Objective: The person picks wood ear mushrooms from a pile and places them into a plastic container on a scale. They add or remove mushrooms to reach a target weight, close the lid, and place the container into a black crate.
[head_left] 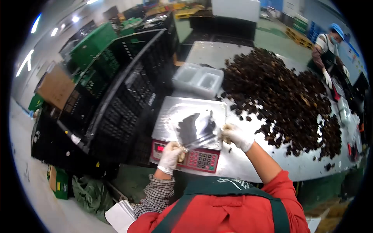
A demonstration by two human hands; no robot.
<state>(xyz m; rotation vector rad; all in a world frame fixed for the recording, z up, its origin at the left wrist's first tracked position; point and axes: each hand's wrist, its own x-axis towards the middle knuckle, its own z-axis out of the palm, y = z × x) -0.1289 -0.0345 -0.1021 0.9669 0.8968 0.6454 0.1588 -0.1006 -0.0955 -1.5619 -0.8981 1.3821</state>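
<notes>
The left hand (171, 156) and the right hand (237, 136), both in white gloves, hold a clear bag (196, 130) just over the scale (171, 108). The fingers of each hand are closed on the bag's near edge. That edge runs from side to side between the hands, a bit higher on the right. The bag points away from the person, with some dark bits inside. A big pile of dark bits (279, 89) lies on the table (303, 165) to the right.
</notes>
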